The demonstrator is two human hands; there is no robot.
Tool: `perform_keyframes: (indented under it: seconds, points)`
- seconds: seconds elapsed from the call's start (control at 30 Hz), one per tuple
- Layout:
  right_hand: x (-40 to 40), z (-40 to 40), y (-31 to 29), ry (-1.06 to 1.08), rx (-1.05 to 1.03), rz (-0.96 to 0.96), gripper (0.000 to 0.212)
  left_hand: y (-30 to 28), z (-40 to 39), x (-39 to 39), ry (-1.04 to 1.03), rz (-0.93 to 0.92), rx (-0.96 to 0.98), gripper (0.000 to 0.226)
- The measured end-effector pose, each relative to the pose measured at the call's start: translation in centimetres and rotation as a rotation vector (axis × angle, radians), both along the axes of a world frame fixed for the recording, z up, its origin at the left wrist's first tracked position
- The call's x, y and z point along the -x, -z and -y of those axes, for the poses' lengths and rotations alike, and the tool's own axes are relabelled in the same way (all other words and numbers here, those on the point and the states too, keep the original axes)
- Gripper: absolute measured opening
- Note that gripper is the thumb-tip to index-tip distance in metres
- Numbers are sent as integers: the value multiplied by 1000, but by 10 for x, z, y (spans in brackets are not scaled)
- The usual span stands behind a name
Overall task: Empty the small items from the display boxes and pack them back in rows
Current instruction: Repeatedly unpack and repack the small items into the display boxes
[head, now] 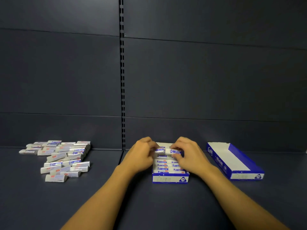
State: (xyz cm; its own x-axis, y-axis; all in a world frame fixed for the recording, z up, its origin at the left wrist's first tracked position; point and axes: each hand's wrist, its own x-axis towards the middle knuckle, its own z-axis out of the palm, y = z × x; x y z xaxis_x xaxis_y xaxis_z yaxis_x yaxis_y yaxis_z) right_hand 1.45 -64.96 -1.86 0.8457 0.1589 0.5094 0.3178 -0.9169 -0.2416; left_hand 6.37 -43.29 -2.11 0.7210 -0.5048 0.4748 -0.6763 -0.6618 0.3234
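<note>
erasers [167, 166] in wrappers fill rows in a blue-and-white display box [170, 178] at lower centre of the frame. the left hand [141, 155] pinches one eraser [159, 150] above the box; the right hand [189, 153] pinches another [174, 151]. a loose pile of erasers [61, 159] lies at left; an empty box [235, 163] sits at right on the dark shelf [157, 205].

Single head-worn wide-angle view, looking forward and down, close over a dark shelf [49, 205], facing its back panel [199, 72]
</note>
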Motion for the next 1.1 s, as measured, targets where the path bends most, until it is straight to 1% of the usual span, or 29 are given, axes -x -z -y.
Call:
perform_keyframes:
  seconds: [0.07,0.2,0.3,0.43,0.53,0.77,0.93,1.1]
  points:
    - [-4,2,11,-12,-31,14,26,7,1,-1,10,-19,37,28]
    - [-11,7,16,-31,-134,57,23,6,6,-2,26,26,86,28]
    - [-16,11,13,-46,-97,77,23,4,8,-3,36,61,43,30]
    - [-18,17,14,-24,-51,15,29,7,6,-6,20,75,-18,33]
    - [-21,21,14,-13,-13,-20,31,8,7,-7,0,65,-13,31]
    - [-20,20,12,-19,6,-63,30,14,13,-8,4,17,-116,30]
    - [-19,21,10,-22,34,-91,31,13,14,-7,4,-3,-132,30]
    - [-19,22,11,-25,40,-116,33,12,15,-6,-20,-17,-143,24]
